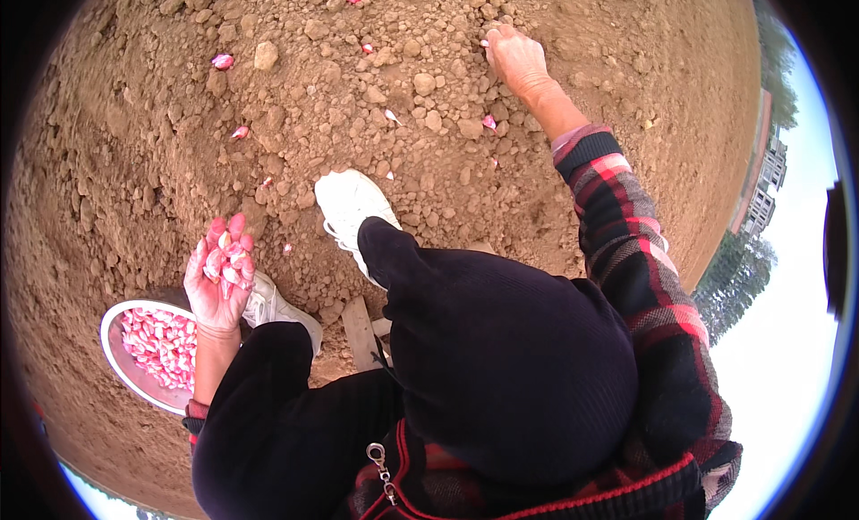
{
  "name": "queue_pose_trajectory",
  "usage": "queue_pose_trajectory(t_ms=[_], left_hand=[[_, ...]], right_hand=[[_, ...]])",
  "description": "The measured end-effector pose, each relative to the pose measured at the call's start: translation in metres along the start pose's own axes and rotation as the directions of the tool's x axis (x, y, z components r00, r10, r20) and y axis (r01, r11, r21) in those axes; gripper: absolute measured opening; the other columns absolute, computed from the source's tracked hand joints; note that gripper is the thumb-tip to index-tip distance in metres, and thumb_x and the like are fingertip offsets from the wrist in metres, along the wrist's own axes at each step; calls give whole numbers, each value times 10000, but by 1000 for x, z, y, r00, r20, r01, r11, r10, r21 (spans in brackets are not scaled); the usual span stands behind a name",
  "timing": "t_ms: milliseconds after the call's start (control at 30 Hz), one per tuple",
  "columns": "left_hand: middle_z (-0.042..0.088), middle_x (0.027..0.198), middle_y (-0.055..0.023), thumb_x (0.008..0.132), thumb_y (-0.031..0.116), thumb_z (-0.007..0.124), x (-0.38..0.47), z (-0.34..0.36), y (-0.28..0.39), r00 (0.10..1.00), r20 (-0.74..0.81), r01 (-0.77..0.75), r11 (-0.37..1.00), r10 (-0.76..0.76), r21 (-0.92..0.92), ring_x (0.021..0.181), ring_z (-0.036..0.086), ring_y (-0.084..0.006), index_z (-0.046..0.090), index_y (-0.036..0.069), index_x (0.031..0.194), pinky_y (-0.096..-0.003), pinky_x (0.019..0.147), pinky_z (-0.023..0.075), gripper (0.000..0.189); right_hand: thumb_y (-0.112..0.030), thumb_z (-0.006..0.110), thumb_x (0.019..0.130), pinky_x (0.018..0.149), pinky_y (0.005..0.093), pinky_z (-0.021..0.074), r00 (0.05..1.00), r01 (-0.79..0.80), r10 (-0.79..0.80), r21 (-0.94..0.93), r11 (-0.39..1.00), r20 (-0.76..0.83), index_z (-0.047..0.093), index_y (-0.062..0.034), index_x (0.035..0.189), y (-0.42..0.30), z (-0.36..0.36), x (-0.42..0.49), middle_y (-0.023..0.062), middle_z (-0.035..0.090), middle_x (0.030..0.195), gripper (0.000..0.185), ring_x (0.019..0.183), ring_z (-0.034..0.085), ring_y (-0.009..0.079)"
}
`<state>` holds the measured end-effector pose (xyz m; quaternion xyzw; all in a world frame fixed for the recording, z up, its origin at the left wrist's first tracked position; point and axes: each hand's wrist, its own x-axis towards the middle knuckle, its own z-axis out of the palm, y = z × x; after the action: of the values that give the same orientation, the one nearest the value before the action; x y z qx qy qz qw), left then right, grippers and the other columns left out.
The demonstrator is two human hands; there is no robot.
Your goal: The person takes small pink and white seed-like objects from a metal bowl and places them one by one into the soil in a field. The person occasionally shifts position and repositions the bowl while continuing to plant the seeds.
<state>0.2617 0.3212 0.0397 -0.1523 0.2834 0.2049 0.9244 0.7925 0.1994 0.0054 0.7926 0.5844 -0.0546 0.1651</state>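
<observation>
Palm up, my left hand cradles several pink garlic cloves, its fingers slightly curled around them. Below it, partly hidden by my wrist and forearm, a white-rimmed basin holds many more pink cloves. My right hand reaches down to the soil at the upper right; a small pink-white clove shows at its fingertips. Single cloves lie spaced out on the cloddy soil, among them one near my right wrist, a pale one and one at the upper left.
My white shoes stand on the soil, close to a few scattered cloves. Under me is part of a wooden stool. Clods and small stones cover the brown ground. Trees and buildings stand beyond the field at the right.
</observation>
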Motion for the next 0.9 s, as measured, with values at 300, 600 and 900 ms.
queue_pose_trajectory(t_ms=[300,600,900], left_hand=[[445,1431,-232,1009,253,451,3,0,-1,1000,10,18,1000,-18,9,1211,537,-411,489,27,1346,-489,948,515,408],[319,1517,-228,1004,281,439,12,17,-10,988,154,-1,998,-10,68,1359,376,-417,422,23,1410,-547,1146,280,481],[608,1201,-145,1002,342,450,18,23,-14,956,291,27,1000,-28,10,1129,590,-301,552,44,1202,-541,1049,422,373]], right_hand=[[-134,588,825,676,397,563,985,121,-135,-130,984,-107,643,-76,851,8,26,0,120,631,883,84,814,683,301],[-112,583,888,656,434,578,959,-242,253,-94,966,129,646,-69,1027,-65,-34,8,140,637,1014,158,855,700,320],[-234,716,797,576,305,534,682,689,-533,685,238,-501,621,-127,978,-295,-134,-18,17,583,855,231,700,627,186]])
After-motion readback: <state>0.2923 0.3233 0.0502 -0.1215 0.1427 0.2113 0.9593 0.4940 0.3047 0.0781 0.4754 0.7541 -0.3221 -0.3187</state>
